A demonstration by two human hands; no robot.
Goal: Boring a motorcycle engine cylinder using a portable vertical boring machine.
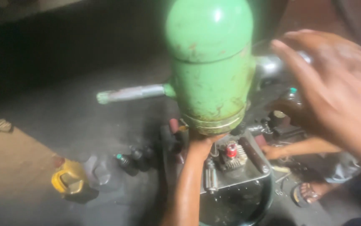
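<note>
A large green metal housing (209,67) with a domed top fills the middle of the view, and a grey shaft (130,93) sticks out of its left side. My left hand (201,144) comes up from below and grips the housing's rusty bottom rim. Blurred and close to the camera at the right, my right hand (335,92) has its fingers spread and holds nothing. It hovers beside the housing, near a shiny metal part (270,67) behind it.
Below the housing stands a metal tray (247,178) with engine parts, one of them red (231,150). Another person's forearm (310,146) and sandalled foot (310,192) are at the lower right. A yellow can (69,180), dark bottles (134,161) and cardboard (13,167) lie on the left floor.
</note>
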